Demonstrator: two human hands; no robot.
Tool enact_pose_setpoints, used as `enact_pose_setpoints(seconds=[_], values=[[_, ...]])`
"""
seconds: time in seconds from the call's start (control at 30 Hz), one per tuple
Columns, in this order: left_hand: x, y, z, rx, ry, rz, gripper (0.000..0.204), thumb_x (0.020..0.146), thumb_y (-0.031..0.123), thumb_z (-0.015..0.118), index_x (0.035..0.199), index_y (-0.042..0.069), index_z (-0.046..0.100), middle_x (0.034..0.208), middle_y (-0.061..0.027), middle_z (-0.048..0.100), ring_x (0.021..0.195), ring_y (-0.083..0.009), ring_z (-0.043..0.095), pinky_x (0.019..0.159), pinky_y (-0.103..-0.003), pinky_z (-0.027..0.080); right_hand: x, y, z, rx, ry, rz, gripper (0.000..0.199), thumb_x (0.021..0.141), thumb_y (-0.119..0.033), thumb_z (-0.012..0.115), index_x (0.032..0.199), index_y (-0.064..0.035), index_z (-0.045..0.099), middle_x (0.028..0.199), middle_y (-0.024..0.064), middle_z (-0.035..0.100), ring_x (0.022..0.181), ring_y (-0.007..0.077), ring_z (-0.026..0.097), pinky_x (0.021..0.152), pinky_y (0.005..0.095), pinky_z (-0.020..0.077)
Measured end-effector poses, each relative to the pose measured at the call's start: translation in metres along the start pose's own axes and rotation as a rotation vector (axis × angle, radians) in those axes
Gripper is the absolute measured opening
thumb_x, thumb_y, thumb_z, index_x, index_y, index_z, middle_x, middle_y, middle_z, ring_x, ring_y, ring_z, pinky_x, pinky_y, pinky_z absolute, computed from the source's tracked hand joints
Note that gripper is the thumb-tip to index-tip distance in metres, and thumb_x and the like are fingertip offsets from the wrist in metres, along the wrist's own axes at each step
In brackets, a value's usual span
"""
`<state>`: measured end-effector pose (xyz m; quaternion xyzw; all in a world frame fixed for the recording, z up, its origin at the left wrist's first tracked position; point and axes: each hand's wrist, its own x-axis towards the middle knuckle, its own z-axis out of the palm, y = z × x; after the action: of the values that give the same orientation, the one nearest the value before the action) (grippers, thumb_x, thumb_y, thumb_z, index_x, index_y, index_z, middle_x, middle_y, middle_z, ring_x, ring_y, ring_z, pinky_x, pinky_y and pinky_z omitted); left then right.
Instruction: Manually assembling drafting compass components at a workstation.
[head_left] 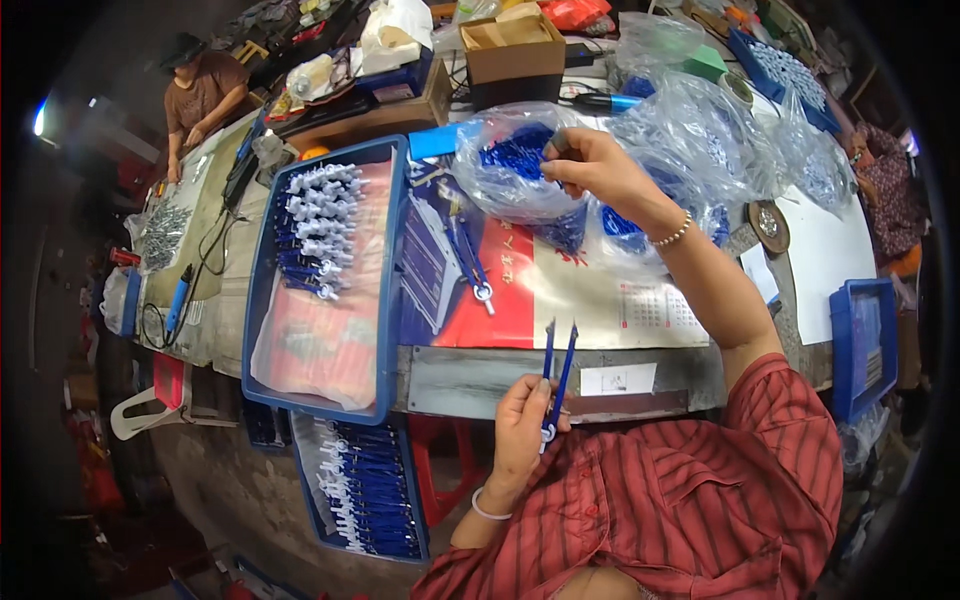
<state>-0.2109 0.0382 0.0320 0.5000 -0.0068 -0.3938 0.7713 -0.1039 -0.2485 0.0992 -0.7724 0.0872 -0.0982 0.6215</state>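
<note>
Your left hand [522, 425] was closed on a blue compass [565, 370], legs up, before the table [480, 375]; a loose grip could have dropped it. Your right hand [592, 165], fingertips nearly together, hung by the bag [500, 197], any hold unclear. The tray [388, 330] held white-and-blue compasses [330, 220]; the bag, blue parts [515, 155].

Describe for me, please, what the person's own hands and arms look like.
The right hand has a bracelet of pale beads at its wrist; the left hand has a plain white bangle. The right sleeve is red with dark stripes and ends near the elbow.
</note>
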Motion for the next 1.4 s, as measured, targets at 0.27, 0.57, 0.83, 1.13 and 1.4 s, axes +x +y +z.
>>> enact_pose_setpoints(seconds=[0.27,0.57,0.83,1.13,1.4], values=[[0.001,0.003,0.014,0.110,0.088,0.052,0.017,0.096,0.013,0.046,0.099,-0.001,0.054,0.083,-0.0083,0.062,0.058,-0.0087,0.055,0.054,-0.021,0.046,-0.116,-0.010,0.013,0.335,-0.190,0.221,0.014,0.091,-0.017,0.056,0.095,-0.0050,0.050,0.072,0.0067,0.060,0.046,0.0037,0.038,0.043,0.0176,0.0299],[0.001,-0.005,0.030,0.254,-0.040,0.031,0.022,0.093,0.008,0.050,0.110,-0.004,0.055,0.087,-0.0081,0.064,0.062,-0.0071,0.056,0.057,-0.020,0.046,-0.193,0.000,0.020,-0.074,-0.334,0.191,0.018,0.083,-0.004,0.063,0.096,-0.0006,0.052,0.079,0.0016,0.053,0.074,0.0092,0.053,0.066,0.0235,0.0431],[-0.002,-0.019,0.033,0.510,-0.103,0.059,0.027,0.085,0.003,0.055,0.111,-0.005,0.057,0.073,-0.0075,0.064,0.060,-0.0089,0.059,0.056,-0.023,0.048,-0.200,0.004,0.024,-0.395,-0.382,-0.125,0.013,0.077,-0.005,0.062,0.087,0.0016,0.057,0.077,0.0150,0.060,0.071,0.0323,0.060,0.063,0.0358,0.0468],[-0.002,-0.017,0.030,0.541,-0.096,0.067,0.029,0.083,0.002,0.055,0.110,-0.006,0.058,0.073,-0.0089,0.065,0.061,-0.0094,0.060,0.056,-0.025,0.048,-0.198,-0.003,0.025,-0.462,-0.457,-0.120,0.013,0.076,-0.003,0.062,0.087,0.0013,0.056,0.077,0.0148,0.059,0.072,0.0356,0.059,0.063,0.0387,0.0467],[0.000,-0.019,0.024,0.577,-0.106,0.102,0.023,0.088,0.005,0.053,0.108,-0.006,0.058,0.071,-0.0093,0.064,0.059,-0.0106,0.061,0.055,-0.025,0.048,-0.199,0.003,0.035,-0.596,-0.434,-0.187,0.015,0.076,-0.004,0.061,0.089,-0.0007,0.054,0.082,0.0153,0.057,0.071,0.0355,0.056,0.061,0.0380,0.0464]])
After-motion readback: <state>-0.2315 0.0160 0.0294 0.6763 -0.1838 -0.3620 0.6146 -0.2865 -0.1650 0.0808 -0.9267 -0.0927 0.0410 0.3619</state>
